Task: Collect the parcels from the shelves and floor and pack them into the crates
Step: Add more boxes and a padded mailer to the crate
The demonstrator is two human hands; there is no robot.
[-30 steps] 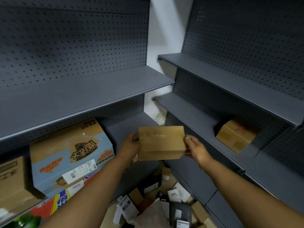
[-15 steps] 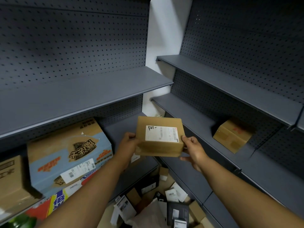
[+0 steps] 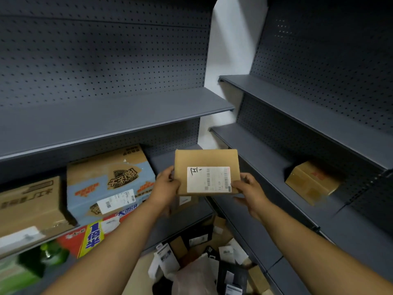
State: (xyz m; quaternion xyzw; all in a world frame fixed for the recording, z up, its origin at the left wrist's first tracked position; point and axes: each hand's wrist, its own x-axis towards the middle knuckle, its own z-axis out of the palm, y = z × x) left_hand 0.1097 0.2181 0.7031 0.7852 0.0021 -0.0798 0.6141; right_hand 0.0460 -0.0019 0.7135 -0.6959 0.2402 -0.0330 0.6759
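Observation:
I hold a small brown cardboard parcel [image 3: 204,160] in front of me, its white shipping label facing me. My left hand [image 3: 165,186] grips its left edge and my right hand [image 3: 248,188] grips its lower right corner. Another brown parcel [image 3: 311,182] sits on the right-hand shelf. On the left shelf stand a blue and tan printed carton [image 3: 110,179] and a plain brown carton [image 3: 29,205]. Several small parcels and bags [image 3: 204,258] lie in a pile on the floor below. No crate is in view.
Grey metal shelving with pegboard backs runs along the left [image 3: 106,116] and the right [image 3: 297,103], meeting at a white corner wall. A red and yellow package [image 3: 85,237] and green items [image 3: 32,267] sit on the lower left shelf.
I have turned the parcel so that its labelled face points at me, and raised it slightly. Both hands have stayed on its sides.

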